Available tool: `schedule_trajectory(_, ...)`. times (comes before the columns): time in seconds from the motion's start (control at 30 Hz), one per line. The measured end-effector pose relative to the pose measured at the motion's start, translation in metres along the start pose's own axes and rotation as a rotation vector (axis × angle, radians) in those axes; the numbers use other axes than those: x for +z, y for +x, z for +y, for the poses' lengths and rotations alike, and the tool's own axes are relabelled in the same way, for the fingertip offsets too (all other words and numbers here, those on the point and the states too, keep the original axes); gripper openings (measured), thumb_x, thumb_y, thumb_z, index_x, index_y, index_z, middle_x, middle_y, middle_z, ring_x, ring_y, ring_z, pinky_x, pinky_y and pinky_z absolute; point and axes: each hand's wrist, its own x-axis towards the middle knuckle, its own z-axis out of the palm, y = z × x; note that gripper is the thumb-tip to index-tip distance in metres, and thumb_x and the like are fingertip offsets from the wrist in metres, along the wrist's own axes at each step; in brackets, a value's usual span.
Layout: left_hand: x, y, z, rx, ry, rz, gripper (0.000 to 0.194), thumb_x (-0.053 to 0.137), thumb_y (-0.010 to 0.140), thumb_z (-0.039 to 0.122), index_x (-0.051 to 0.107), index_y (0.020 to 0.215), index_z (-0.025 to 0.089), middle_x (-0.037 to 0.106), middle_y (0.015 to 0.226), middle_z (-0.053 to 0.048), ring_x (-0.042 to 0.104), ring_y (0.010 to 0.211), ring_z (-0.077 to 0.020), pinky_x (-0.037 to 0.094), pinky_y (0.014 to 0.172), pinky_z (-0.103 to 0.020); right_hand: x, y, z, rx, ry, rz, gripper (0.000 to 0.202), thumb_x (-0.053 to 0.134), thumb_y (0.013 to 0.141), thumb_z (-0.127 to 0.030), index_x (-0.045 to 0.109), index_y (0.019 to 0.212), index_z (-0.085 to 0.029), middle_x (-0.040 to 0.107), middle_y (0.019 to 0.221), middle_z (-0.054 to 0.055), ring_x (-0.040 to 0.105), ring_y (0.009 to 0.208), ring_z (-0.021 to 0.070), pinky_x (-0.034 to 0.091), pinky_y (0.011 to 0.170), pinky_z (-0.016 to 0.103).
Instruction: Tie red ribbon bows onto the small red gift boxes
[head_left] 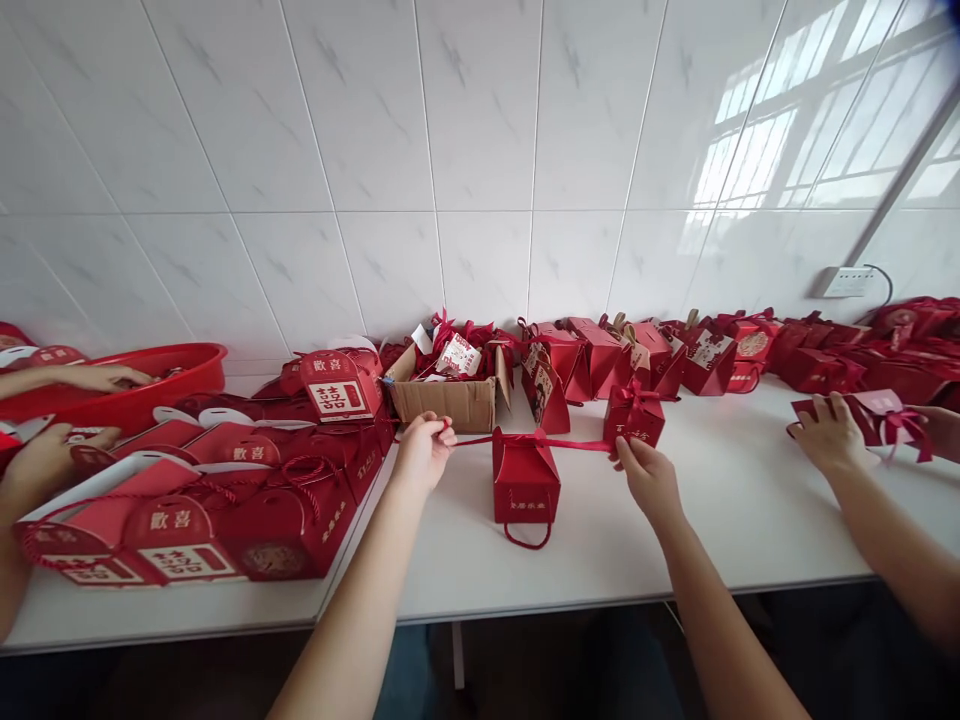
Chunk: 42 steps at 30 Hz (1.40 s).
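Smooth paperboard with a faint sheen is seen in the front box (pixel 526 492), soft cloth with a satin look in the ribbon (pixel 583 445), and ridged, twisted cord in the handle (pixel 529 544). The carton (pixel 442 404) is made of matt cardboard, the basin (pixel 204 364) of smooth, shiny plastic. The counter (pixel 720 530) is finished smooth, and reflections are thrown back by glossy wall tiles (pixel 487 120).

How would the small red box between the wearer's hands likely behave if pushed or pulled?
The small red box is probably stiff yet crushable, given its crisp, card-like folds. Flat-sided and upright, it would likely slide rather than roll. A sideways tug might tip it, since the ribbon pinched by the left hand and right hand crosses its top.
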Motion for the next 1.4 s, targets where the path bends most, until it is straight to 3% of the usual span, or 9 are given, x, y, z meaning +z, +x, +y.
schedule_trajectory(0.1,-0.009,0.001,-0.02,0.025,0.201,-0.033,0.018,0.047,0.063,0.004,0.04,0.07,0.019,0.052,0.062,0.003,0.037,0.043,-0.0059,0.031,0.043,-0.019,-0.001,-0.003,0.025,0.043,-0.074,0.014,0.043,0.045,0.081,-0.057,0.056,0.064,-0.019,0.065,0.066,0.008,0.059,0.063,0.0222,0.044,0.061,0.033)
schedule_trajectory(0.23,-0.023,-0.004,-0.04,0.158,0.497,-0.096,0.016,0.048,0.066,0.005,0.049,0.072,0.02,0.052,0.065,0.003,0.047,0.056,-0.0119,0.039,0.055,-0.024,-0.007,-0.009,0.05,0.094,-0.166,-0.016,0.039,0.044,0.078,-0.053,0.058,0.062,-0.02,0.065,0.063,0.007,0.059,0.058,0.0231,0.042,0.058,0.034)
schedule_trajectory(0.47,-0.041,-0.014,-0.061,0.328,0.845,-0.226,0.017,0.044,0.072,0.005,0.05,0.074,0.021,0.06,0.078,-0.004,0.058,0.075,-0.0209,0.046,0.073,-0.035,-0.015,-0.017,0.06,0.116,-0.227,-0.071,0.041,0.042,0.077,-0.054,0.06,0.061,-0.021,0.067,0.064,0.008,0.061,0.062,0.0247,0.042,0.057,0.034)
schedule_trajectory(0.7,-0.046,-0.011,-0.057,0.431,0.965,-0.294,0.027,0.042,0.078,0.01,0.057,0.098,0.021,0.066,0.091,-0.008,0.064,0.084,-0.023,0.05,0.077,-0.035,-0.016,-0.017,0.057,0.124,-0.186,-0.009,0.044,0.04,0.078,-0.057,0.06,0.065,-0.02,0.068,0.067,0.009,0.061,0.058,0.022,0.047,0.059,0.034)
schedule_trajectory(0.8,-0.047,-0.01,-0.051,0.459,0.96,-0.234,0.041,0.044,0.079,0.011,0.05,0.118,0.02,0.066,0.094,-0.01,0.064,0.09,-0.0244,0.048,0.081,-0.037,-0.019,-0.015,0.054,0.123,-0.165,0.025,0.045,0.041,0.076,-0.058,0.06,0.065,-0.019,0.068,0.066,0.009,0.061,0.055,0.0206,0.048,0.059,0.033)
schedule_trajectory(0.9,-0.047,-0.006,-0.045,0.461,0.912,-0.145,0.042,0.048,0.077,0.015,0.046,0.12,0.018,0.063,0.084,-0.007,0.063,0.08,-0.0241,0.048,0.075,-0.037,-0.022,-0.012,0.048,0.111,-0.156,0.055,0.045,0.041,0.075,-0.058,0.061,0.064,-0.019,0.067,0.064,0.008,0.061,0.054,0.0198,0.047,0.057,0.032)
schedule_trajectory(1.03,-0.044,0.004,-0.03,0.45,0.762,-0.034,0.031,0.055,0.073,0.022,0.045,0.103,0.02,0.055,0.071,0.0,0.06,0.07,-0.0207,0.047,0.066,-0.032,-0.031,-0.001,0.029,0.071,-0.154,0.119,0.048,0.043,0.075,-0.062,0.059,0.061,-0.018,0.066,0.06,0.009,0.061,0.053,0.0208,0.045,0.054,0.032)
schedule_trajectory(1.17,-0.033,0.022,0.006,0.433,0.551,0.033,0.012,0.042,0.076,0.02,0.04,0.087,0.023,0.054,0.071,0.002,0.058,0.064,-0.0159,0.043,0.056,-0.026,-0.046,0.024,-0.013,-0.043,-0.124,0.143,0.052,0.045,0.075,-0.066,0.058,0.06,-0.018,0.066,0.06,0.008,0.059,0.057,0.0205,0.041,0.052,0.029)
schedule_trajectory(1.4,0.016,0.033,0.079,0.401,0.262,-0.166,0.017,0.059,0.071,0.02,0.047,0.083,0.021,0.062,0.071,0.002,0.059,0.06,-0.0124,0.047,0.061,-0.026,-0.046,0.07,-0.115,-0.32,-0.065,-0.066,0.042,0.065,0.068,-0.058,0.063,0.064,-0.017,0.055,0.057,0.0,0.046,0.053,0.0123,0.032,0.05,0.026)
